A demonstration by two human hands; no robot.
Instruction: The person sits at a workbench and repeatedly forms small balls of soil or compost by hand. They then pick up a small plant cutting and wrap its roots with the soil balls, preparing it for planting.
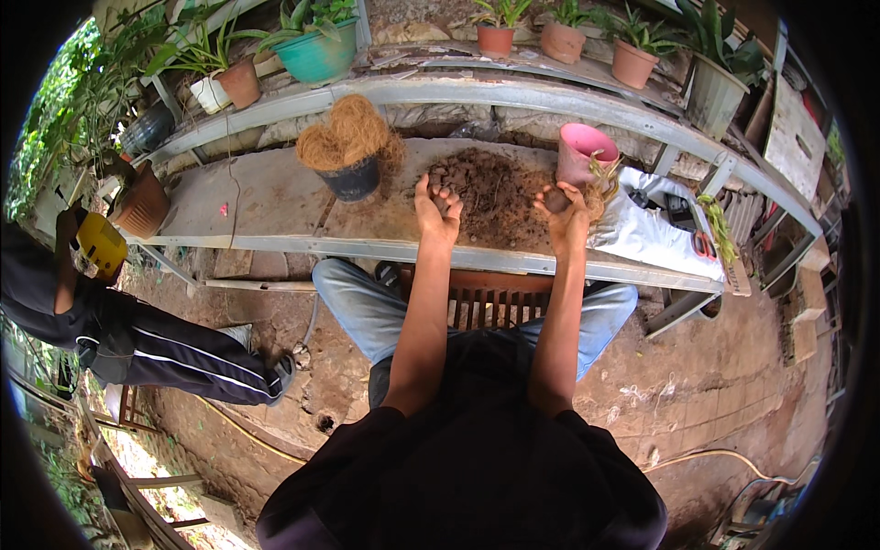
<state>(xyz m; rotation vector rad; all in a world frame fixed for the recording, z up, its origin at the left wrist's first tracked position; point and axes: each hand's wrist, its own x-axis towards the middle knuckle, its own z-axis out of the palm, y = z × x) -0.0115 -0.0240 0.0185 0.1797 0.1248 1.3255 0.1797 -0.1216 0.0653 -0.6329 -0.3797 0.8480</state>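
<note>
A loose heap of dark brown soil (493, 191) is spread on the bench between my two hands. At its left edge my left hand (436, 216) is closed, palm up, with the fingers curled round a dark soil clump (441, 205). My right hand (572, 220), at the heap's right edge, grips a rounded brown soil clump (555, 200) between thumb and fingers. Just behind the right hand stands a pink pot (585, 154). A small plant with pale, drooping leaves (602, 171) lies against that pot, partly hidden by the hand.
Coconut fibre (353, 133) overflows a black pot (352, 181) on the bench (266, 197). Right of the soil, a white sack (642, 240) bears dark tools and red-handled scissors (703, 244). Potted plants line the metal-edged shelf (513, 92) behind. Another person (174, 353) is at far left.
</note>
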